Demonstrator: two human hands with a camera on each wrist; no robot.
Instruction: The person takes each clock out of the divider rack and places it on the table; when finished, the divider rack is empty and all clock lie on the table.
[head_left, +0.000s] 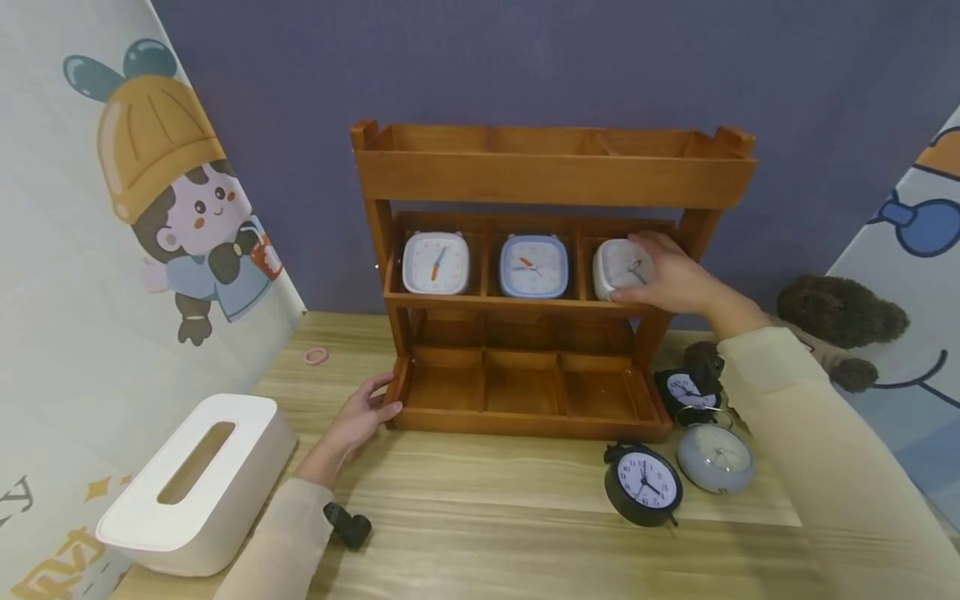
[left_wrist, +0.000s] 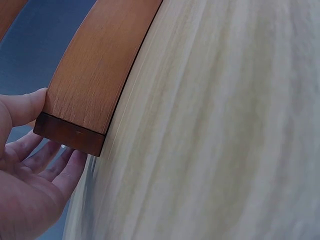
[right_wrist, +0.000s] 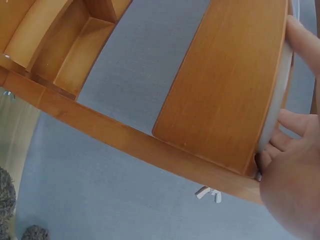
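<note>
A brown wooden three-tier shelf (head_left: 555, 179) stands against the dark wall. In the right compartment of its middle tier sits a small white square clock (head_left: 617, 268), turned slightly; my right hand (head_left: 671, 275) grips it, thumb low and fingers at its top. In the right wrist view, the tier's front board hides most of that clock (right_wrist: 280, 97). A white clock (head_left: 437, 264) and a blue-rimmed clock (head_left: 533, 267) stand in the other two middle compartments. My left hand (head_left: 362, 417) holds the lower left end of the shelf (left_wrist: 97, 75), thumb and fingers on either side.
A round black alarm clock (head_left: 643, 485), a round grey clock (head_left: 715, 458) and another black clock (head_left: 688, 392) are right of the shelf, near a brown plush toy (head_left: 840, 321). At left are a white tissue box (head_left: 251, 467) and a pink ring (head_left: 316, 356). A wingnut (right_wrist: 209, 194) sticks out of the shelf frame.
</note>
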